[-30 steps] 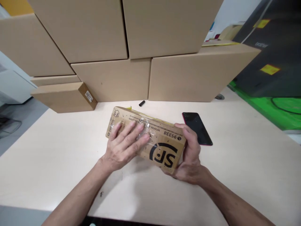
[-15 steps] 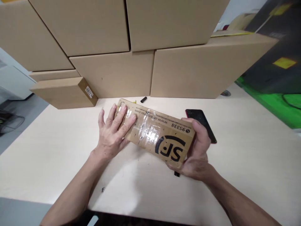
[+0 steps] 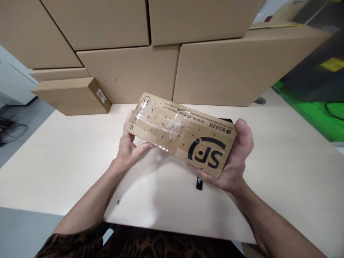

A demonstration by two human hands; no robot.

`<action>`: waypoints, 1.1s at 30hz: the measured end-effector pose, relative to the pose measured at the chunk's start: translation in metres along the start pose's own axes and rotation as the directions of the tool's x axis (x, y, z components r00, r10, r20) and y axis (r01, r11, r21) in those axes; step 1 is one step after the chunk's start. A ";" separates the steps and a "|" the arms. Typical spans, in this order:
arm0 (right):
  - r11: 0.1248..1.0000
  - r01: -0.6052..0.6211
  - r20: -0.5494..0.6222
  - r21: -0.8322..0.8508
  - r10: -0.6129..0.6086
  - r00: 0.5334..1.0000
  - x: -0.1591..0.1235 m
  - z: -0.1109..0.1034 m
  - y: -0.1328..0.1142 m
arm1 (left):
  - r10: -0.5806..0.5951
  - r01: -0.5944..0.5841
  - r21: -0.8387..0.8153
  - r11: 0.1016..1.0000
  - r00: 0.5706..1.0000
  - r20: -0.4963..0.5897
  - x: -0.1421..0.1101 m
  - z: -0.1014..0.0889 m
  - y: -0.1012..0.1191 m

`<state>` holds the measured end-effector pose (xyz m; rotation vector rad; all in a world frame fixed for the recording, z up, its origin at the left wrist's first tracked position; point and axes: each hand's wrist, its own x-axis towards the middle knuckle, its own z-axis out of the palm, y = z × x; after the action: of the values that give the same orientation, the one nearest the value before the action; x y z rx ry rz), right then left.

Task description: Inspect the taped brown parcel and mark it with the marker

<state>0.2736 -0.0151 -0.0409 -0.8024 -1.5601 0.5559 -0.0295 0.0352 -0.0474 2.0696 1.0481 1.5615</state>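
Observation:
A flat brown SF Express cardboard box [image 3: 180,133], sealed with clear tape, hangs above the pale table [image 3: 67,157] between both hands. My left hand [image 3: 129,149] grips its left end from underneath, thumb along the lower edge. My right hand [image 3: 235,157] is wrapped round its right end, thumb on the far corner, fingers below. A small black marker-like object [image 3: 199,183] lies on the table just under the box's right end. The dark phone is almost hidden behind the box, only a sliver showing at its top edge.
Large plain cardboard boxes [image 3: 129,71] are stacked in a wall along the table's far side. A smaller flat box [image 3: 72,96] with a white label sits at the left. A green mat [image 3: 311,114] and dark panel lie at the right.
The box has been lifted off the table and raised toward me. My left hand slid from lying flat on top to gripping the left end from below. The black object underneath came into sight.

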 end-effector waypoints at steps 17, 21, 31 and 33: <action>0.927 -0.276 0.065 0.255 0.269 0.961 0.007 -0.010 0.002 | -0.526 0.573 -0.595 0.563 0.804 0.277 -0.003 0.028 0.011; 0.952 -0.226 0.132 0.208 0.202 0.970 0.009 -0.010 0.005 | -0.564 0.588 -0.651 0.479 0.775 0.285 0.003 0.028 0.017; 0.989 -0.105 0.069 0.105 0.098 0.993 -0.010 -0.004 0.011 | -0.608 0.636 -0.677 0.371 0.717 0.340 0.007 0.023 0.015; 0.988 -0.117 0.025 0.105 0.115 0.993 -0.011 -0.002 0.012 | -0.584 0.632 -0.644 0.430 0.739 0.335 0.008 0.022 0.014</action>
<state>0.2776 -0.0158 -0.0569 -0.8117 -1.4948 0.7277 -0.0032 0.0355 -0.0400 0.9855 0.8032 1.1997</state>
